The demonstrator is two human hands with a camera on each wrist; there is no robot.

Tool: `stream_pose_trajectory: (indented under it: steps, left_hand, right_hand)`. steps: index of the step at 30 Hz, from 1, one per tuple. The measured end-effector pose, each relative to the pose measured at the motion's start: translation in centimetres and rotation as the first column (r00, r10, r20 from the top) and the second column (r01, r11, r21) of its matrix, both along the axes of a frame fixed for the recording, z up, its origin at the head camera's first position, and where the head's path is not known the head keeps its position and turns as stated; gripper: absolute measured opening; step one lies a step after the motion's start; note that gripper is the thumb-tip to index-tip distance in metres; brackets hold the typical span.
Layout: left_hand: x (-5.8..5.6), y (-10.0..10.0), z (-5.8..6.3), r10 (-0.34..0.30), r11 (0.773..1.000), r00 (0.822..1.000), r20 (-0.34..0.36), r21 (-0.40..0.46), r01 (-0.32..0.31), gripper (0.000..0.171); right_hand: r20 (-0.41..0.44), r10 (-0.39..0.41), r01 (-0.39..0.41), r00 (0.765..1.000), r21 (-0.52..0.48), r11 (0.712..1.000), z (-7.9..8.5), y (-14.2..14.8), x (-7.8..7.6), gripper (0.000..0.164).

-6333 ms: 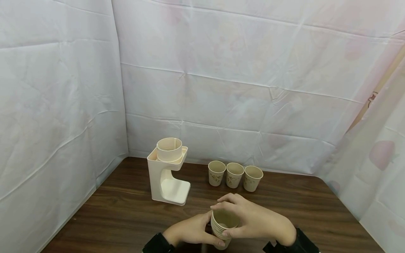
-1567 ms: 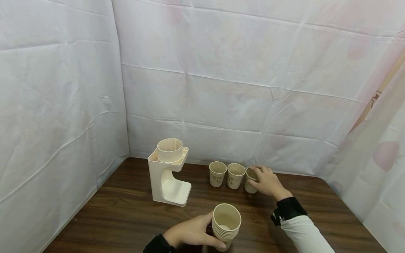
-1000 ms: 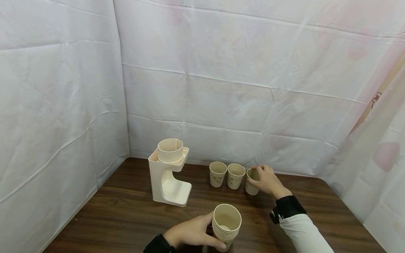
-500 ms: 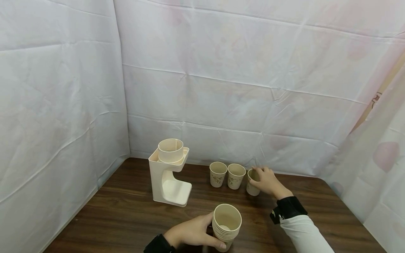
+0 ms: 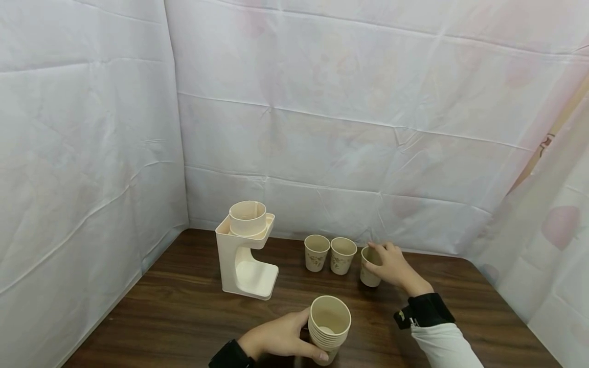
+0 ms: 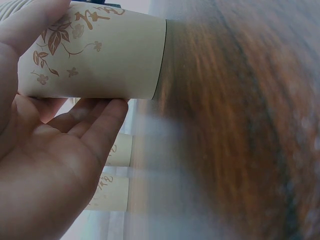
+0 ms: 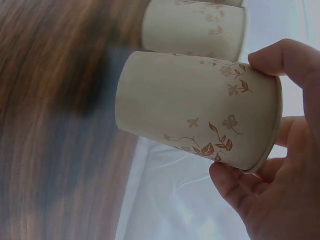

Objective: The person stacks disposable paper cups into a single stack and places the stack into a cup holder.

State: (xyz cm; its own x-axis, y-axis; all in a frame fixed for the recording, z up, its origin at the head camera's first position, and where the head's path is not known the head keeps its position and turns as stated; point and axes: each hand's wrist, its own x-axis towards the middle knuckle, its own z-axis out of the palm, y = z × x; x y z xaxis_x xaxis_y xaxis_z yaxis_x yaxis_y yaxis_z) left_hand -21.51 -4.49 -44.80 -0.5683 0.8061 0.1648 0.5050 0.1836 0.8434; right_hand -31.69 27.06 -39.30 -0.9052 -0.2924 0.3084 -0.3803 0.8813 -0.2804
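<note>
Near the front edge, my left hand (image 5: pixel 282 335) curls round a stack of nested paper cups (image 5: pixel 330 327), fingers on one side and thumb on the other. The left wrist view shows the lowest cup (image 6: pixel 100 55) of that stack, printed with brown leaves. At the back, my right hand (image 5: pixel 391 263) grips the rightmost paper cup (image 5: pixel 369 276) by its upper part. That cup stands apart from the middle paper cup (image 5: pixel 340 261) and the left paper cup (image 5: pixel 315 258). In the right wrist view, thumb and fingers pinch the cup (image 7: pixel 195 105) near its rim.
A cream C-shaped stand (image 5: pixel 227 260) with a round open ring (image 5: pixel 248 225) on top is left of the cups. All of this is on a dark wooden table (image 5: pixel 184 306). White cloth (image 5: pixel 322 128) hangs behind and along the left side.
My right hand has left the stack and taken hold of the rightmost cup, which has shifted slightly right and nearer. My left hand keeps its grip on the stack.
</note>
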Motion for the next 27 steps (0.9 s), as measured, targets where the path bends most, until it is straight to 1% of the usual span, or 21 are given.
stream_pose_trajectory:
  steps: [8,17,20,24,27]
  left_hand:
    - [0.1,0.0,0.4,0.004,1.000,1.000,0.011,0.004,-0.004,0.073]
    - [0.1,-0.1,0.3,0.017,1.000,1.000,0.001,-0.015,-0.017,0.072]
    - [0.1,-0.1,0.2,0.015,1.000,1.000,-0.011,-0.015,-0.015,0.072]
    - [0.1,-0.1,0.1,0.005,1.000,1.000,-0.006,-0.010,-0.005,0.072]
    - [0.0,0.0,0.1,-0.003,1.000,1.000,-0.001,-0.006,0.003,0.072]
  right_hand:
    - [-0.008,0.015,-0.016,1.000,-0.030,0.999,0.7,-0.2,0.7,0.060]
    - [-0.048,0.071,-0.073,0.996,-0.045,0.996,1.8,-0.3,2.0,0.057]
    - [-0.035,0.088,-0.090,0.995,-0.053,0.995,2.4,-0.4,2.6,0.058]
    - [-0.025,0.113,-0.114,0.993,-0.054,0.992,3.5,-0.8,3.7,0.059]
    - [-0.038,0.136,-0.138,0.990,-0.047,0.989,4.3,-1.1,4.6,0.058]
